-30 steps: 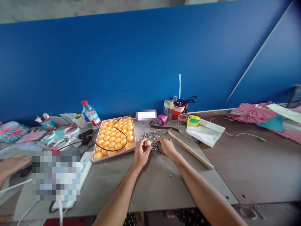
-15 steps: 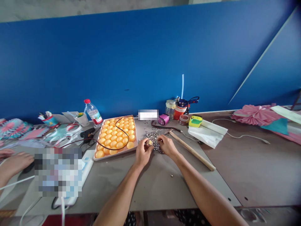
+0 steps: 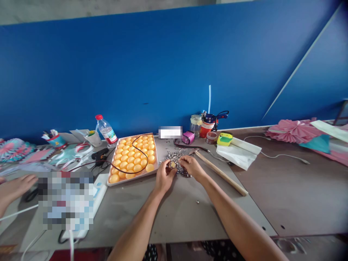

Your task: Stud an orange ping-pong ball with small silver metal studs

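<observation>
A loose pile of small shiny silver metal pieces (image 3: 174, 156), perhaps bells or beads, lies mid-table. At its left edge my left hand (image 3: 165, 176) is curled, thumb and fingers around a small round piece with a yellowish face (image 3: 173, 165). My right hand (image 3: 191, 167) reaches over the pile from the right, its fingertips pinched together close to that round piece. Whatever is between those fingertips is too small to make out. A hammer (image 3: 221, 174) with a wooden handle lies just right of my right hand. One stray silver piece (image 3: 197, 202) rests nearer the front edge.
Left of the pile stands a tray of orange balls (image 3: 149, 168) with a dark cord across it. A bottle (image 3: 107, 130), glue gun (image 3: 100, 155) and power strip (image 3: 99, 192) are further left, beside another person's hand (image 3: 16, 186). Behind are a jar (image 3: 195, 126) and red cup (image 3: 207, 128).
My right hand has shifted slightly left, closer to the round piece in my left hand. The whole view has moved a little; the other person's hand has shifted slightly.
</observation>
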The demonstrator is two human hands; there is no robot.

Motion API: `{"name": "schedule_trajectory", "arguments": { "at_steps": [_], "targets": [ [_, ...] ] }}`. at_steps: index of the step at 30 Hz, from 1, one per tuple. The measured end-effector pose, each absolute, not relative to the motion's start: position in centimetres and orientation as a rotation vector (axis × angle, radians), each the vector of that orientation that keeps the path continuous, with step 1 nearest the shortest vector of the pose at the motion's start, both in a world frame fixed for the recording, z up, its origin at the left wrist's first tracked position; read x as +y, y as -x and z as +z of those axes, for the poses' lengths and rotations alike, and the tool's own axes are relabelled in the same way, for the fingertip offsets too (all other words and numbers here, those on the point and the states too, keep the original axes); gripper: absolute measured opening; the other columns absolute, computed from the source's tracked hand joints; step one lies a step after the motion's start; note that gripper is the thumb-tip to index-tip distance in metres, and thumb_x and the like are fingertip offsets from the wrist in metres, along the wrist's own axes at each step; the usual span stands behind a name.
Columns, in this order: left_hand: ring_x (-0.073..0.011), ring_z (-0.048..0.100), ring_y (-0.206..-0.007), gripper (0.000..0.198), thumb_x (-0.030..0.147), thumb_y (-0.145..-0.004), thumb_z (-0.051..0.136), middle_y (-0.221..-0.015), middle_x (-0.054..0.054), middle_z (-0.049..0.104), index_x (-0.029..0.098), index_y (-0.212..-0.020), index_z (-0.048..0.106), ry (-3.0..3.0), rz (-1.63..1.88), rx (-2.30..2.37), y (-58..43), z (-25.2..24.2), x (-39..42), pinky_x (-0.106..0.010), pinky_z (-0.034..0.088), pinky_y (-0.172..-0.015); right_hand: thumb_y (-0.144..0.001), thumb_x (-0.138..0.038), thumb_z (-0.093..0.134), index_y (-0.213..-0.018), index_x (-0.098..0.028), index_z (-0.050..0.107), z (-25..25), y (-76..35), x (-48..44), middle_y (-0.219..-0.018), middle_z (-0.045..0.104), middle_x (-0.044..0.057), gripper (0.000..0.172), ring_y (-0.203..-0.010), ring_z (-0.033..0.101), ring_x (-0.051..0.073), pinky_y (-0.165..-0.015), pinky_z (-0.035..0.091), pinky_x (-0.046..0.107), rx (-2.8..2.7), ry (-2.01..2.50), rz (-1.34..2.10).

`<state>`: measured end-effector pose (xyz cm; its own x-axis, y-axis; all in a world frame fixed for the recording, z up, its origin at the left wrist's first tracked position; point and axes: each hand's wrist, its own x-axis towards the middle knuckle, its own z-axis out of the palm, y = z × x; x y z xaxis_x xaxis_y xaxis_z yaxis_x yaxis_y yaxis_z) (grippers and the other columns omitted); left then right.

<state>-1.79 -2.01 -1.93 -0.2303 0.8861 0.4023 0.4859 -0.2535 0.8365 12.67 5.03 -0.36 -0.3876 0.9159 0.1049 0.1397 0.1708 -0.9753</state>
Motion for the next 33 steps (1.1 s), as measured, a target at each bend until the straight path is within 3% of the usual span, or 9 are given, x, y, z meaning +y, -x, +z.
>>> {"name": "schedule_trajectory", "arguments": {
  "at_steps": [10,21,33],
  "targets": [
    [-0.0156,0.056,-0.072,0.045,0.043,-0.076,0.061,-0.093,-0.007,0.06,0.016,-0.112,0.053,-1.671,1.476,1.611,1.7,-2.2,-2.0,-0.031,0.05,-0.069,-0.06,-0.032,0.069,-0.077,-0.016,0.058,0.7,-12.9,4.5,-0.062,0.056,-0.004,0.027,-0.053,0.047,0.008,-0.053,0.034,0.022,-1.34,0.805,1.742],
    [-0.0165,0.057,-0.078,0.042,0.034,-0.076,0.063,-0.097,-0.007,0.06,0.018,-0.114,0.053,-1.724,1.472,1.597,1.6,-1.9,-2.1,-0.032,0.049,-0.073,-0.062,-0.032,0.066,-0.073,-0.016,0.057,0.6,-12.7,4.3,-0.055,0.049,-0.006,0.021,-0.05,0.04,0.007,-0.05,0.029,0.021,-1.404,0.856,1.674],
    [-0.0175,0.062,-0.081,0.052,0.043,-0.073,0.065,-0.108,-0.01,0.06,0.017,-0.115,0.05,-1.434,1.454,1.407,1.4,-1.5,-2.1,-0.031,0.052,-0.072,-0.06,-0.035,0.068,-0.075,-0.017,0.056,0.4,-12.6,4.4,-0.058,0.051,-0.005,0.026,-0.051,0.042,0.007,-0.051,0.031,0.022,-1.338,0.838,1.74]
  ]
}}
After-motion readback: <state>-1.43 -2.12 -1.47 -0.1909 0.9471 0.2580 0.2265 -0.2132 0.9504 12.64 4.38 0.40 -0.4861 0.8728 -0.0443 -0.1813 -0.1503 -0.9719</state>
